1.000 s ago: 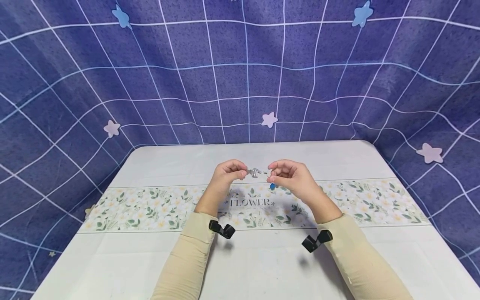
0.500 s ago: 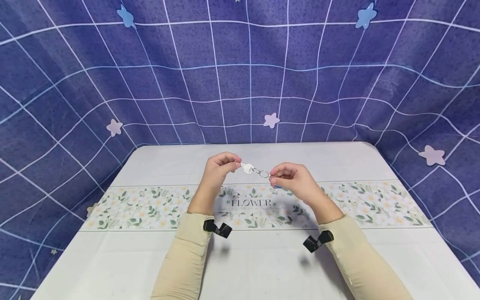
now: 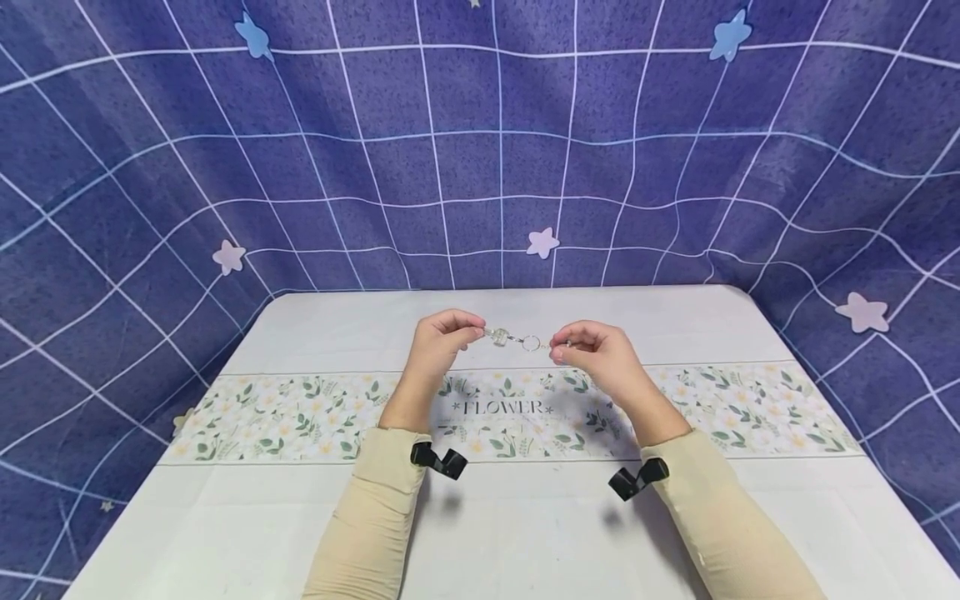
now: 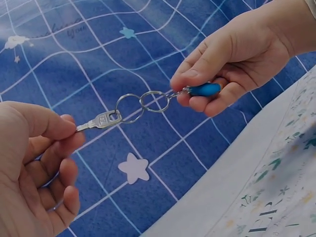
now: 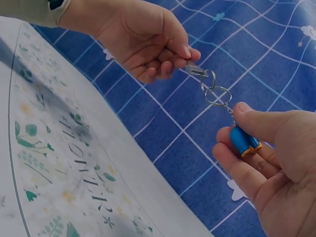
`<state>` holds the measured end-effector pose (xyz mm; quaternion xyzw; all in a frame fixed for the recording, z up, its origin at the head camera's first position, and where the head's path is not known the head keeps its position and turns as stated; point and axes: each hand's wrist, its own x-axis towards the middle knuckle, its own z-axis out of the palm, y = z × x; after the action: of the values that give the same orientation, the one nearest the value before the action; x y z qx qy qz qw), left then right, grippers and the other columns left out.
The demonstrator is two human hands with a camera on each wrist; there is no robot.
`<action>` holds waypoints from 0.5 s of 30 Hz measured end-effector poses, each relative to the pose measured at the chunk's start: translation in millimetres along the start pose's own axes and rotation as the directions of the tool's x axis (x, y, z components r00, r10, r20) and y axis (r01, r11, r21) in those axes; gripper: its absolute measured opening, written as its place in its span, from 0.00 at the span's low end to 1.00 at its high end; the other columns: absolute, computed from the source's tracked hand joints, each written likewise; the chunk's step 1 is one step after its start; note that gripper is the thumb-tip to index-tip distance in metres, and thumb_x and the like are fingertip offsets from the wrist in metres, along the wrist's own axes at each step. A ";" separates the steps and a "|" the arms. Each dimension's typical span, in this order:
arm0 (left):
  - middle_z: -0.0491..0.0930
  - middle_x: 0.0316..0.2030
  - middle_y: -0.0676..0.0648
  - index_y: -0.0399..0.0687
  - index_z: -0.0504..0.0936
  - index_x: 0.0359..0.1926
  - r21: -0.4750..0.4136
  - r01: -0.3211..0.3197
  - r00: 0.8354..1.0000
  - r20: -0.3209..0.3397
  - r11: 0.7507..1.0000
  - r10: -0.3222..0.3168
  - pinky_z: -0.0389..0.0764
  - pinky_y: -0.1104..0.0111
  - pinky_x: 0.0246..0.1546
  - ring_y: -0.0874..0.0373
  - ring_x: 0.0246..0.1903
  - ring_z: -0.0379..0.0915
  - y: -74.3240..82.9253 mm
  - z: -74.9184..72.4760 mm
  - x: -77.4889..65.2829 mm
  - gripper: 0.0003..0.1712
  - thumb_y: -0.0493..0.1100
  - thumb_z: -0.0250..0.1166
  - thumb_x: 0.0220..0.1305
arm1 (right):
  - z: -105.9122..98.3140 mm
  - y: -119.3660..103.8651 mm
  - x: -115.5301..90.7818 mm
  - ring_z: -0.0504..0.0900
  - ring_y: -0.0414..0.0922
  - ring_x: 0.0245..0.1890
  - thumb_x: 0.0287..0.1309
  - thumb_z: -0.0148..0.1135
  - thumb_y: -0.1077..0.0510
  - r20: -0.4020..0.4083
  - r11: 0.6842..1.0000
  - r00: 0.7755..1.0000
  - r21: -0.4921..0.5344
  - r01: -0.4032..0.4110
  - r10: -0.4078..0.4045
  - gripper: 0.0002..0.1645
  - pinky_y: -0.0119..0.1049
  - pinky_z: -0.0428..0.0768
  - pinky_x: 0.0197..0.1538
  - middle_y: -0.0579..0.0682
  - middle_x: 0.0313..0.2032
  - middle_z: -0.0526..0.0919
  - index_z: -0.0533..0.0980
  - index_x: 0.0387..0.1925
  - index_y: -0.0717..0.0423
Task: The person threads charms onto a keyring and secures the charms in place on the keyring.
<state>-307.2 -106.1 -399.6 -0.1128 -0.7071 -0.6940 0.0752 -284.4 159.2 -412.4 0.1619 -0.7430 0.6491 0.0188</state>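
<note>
In the head view my left hand (image 3: 446, 337) and right hand (image 3: 603, 354) face each other above the table. The left thumb and fingertips pinch the blade of a silver key (image 4: 104, 120). One metal ring (image 4: 131, 122) passes through the key's head and links with a second ring (image 4: 154, 91). A short chain (image 4: 177, 93) runs from that ring to a small blue charm (image 5: 240, 140) with orange edges. My right thumb and fingers pinch the chain, while the charm lies against the fingers. The key, rings and chain form a nearly straight line between both hands.
Below the hands is a white table covering (image 3: 510, 517) with a floral band (image 3: 300, 412) lettered FLOWER. A blue curtain (image 3: 450, 167) with pale grid lines and stars surrounds the table's back and sides. Each wrist wears a black camera mount (image 3: 442, 461).
My left hand has drawn left with the key, then eased slightly back. The right hand has shifted right, its pinch now on the chain, and the rings have come into full view.
</note>
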 end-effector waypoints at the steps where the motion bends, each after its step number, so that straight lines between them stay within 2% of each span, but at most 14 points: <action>1: 0.85 0.27 0.57 0.39 0.87 0.33 0.005 0.011 1.000 -0.002 1.000 -0.010 0.73 0.72 0.32 0.59 0.32 0.75 -1.5 0.4 -0.1 0.04 0.30 0.68 0.59 | -0.2 1.6 0.5 0.86 0.40 0.35 0.60 0.70 0.67 -0.006 1.000 1.000 0.019 0.000 0.000 0.16 0.36 0.85 0.46 0.65 0.43 0.86 0.79 0.47 0.71; 4: 0.85 0.28 0.56 0.42 0.88 0.33 0.031 0.038 0.999 0.002 0.999 -0.038 0.73 0.71 0.32 0.60 0.32 0.76 -6.6 2.2 -0.5 0.03 0.32 0.69 0.59 | -1.7 7.3 1.8 0.87 0.39 0.37 0.61 0.68 0.69 -0.042 0.997 0.999 0.074 -0.003 0.006 0.19 0.37 0.85 0.48 0.67 0.44 0.84 0.76 0.51 0.74; 7: 0.86 0.30 0.54 0.40 0.88 0.35 0.057 0.054 0.998 0.008 0.997 -0.055 0.73 0.70 0.34 0.59 0.34 0.77 -12.7 4.3 -0.1 0.03 0.33 0.70 0.59 | -3.5 13.2 3.2 0.87 0.39 0.38 0.61 0.67 0.69 -0.082 0.992 0.996 0.122 -0.015 0.025 0.21 0.38 0.85 0.49 0.67 0.45 0.83 0.74 0.54 0.75; 11: 0.86 0.33 0.51 0.38 0.88 0.37 0.078 0.091 0.996 0.001 0.993 -0.091 0.76 0.67 0.40 0.58 0.37 0.79 -21.5 7.6 1.0 0.05 0.34 0.71 0.60 | -5.4 21.3 5.2 0.87 0.39 0.39 0.62 0.67 0.69 -0.108 0.989 0.993 0.140 -0.038 0.053 0.22 0.37 0.84 0.50 0.65 0.46 0.81 0.73 0.55 0.73; 15: 0.86 0.34 0.51 0.41 0.89 0.36 0.120 0.125 0.992 -0.034 0.985 -0.121 0.77 0.67 0.42 0.58 0.38 0.80 -28.8 11.4 1.8 0.04 0.36 0.72 0.59 | -5.9 28.3 7.5 0.87 0.39 0.39 0.62 0.66 0.69 -0.121 0.990 0.991 0.137 -0.041 0.058 0.22 0.36 0.84 0.50 0.66 0.46 0.81 0.72 0.56 0.73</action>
<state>-316.0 -95.0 -427.2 -0.0550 -0.7527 -0.6543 0.0484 -300.0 166.2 -436.8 0.1031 -0.6987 0.7069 0.0382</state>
